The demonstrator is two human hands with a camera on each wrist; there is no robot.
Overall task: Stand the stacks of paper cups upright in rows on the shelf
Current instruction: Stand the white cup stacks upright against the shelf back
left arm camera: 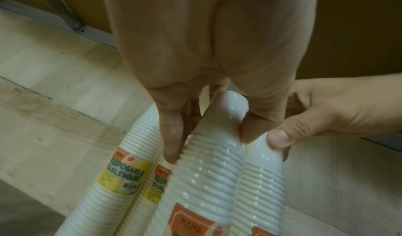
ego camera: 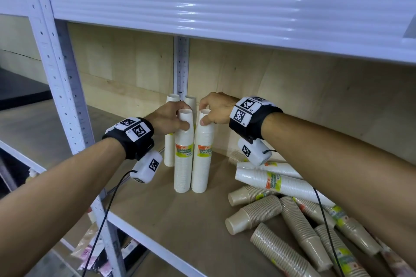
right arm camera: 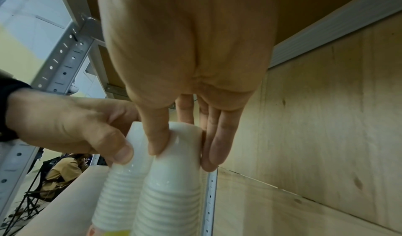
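Two white paper-cup stacks stand upright side by side on the shelf board point(ego camera: 180, 227). My left hand point(ego camera: 182, 117) grips the top of the left front stack point(ego camera: 183, 164), thumb in front and fingers behind. My right hand point(ego camera: 205, 113) pinches the top of the right front stack point(ego camera: 202, 164). Two more white stacks point(ego camera: 170, 150) stand upright just behind them. In the left wrist view my left hand point(left arm camera: 208, 141) wraps its stack point(left arm camera: 206, 179). In the right wrist view my right hand point(right arm camera: 183, 153) holds its stack point(right arm camera: 172, 196) between thumb and fingers.
Several stacks lie on their sides at the right of the shelf: white ones point(ego camera: 276, 179) and brown ones point(ego camera: 295, 222). The upper shelf beam point(ego camera: 225, 11) hangs low overhead. A white upright post point(ego camera: 58, 74) bounds the left. A plywood back wall point(ego camera: 292, 96) stands close behind.
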